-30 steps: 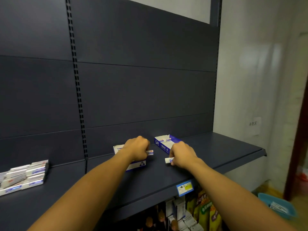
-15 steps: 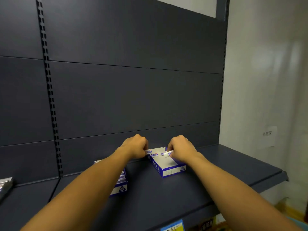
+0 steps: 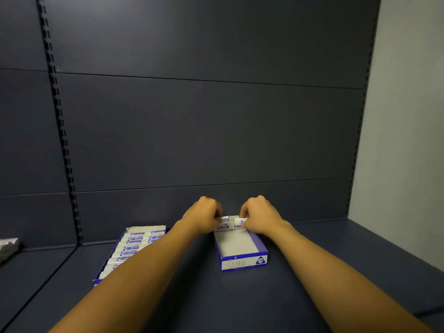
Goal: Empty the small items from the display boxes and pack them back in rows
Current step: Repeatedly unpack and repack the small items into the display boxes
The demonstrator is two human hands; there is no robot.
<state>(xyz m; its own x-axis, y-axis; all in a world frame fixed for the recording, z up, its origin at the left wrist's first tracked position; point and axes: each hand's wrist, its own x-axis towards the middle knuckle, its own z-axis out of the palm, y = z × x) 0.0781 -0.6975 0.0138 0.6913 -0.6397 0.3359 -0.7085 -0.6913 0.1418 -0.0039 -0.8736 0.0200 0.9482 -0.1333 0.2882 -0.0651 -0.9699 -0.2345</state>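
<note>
On a dark grey metal shelf (image 3: 312, 272), a left hand (image 3: 204, 216) and right hand (image 3: 258, 216), fingers curled shut, pinch small white blue-labelled packets (image 3: 228, 223) lying crosswise at the far end of an open blue-and-white cardboard display box (image 3: 240, 251), its long axis running front-to-back, floor otherwise bare.

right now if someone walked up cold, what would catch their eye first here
Two bare hands meet at the far end of a nearly empty blue-and-white display box in the middle of the dark shelf: the left hand and right hand each pinch small white items there. To its left, a second box is already packed in neat rows.
</note>
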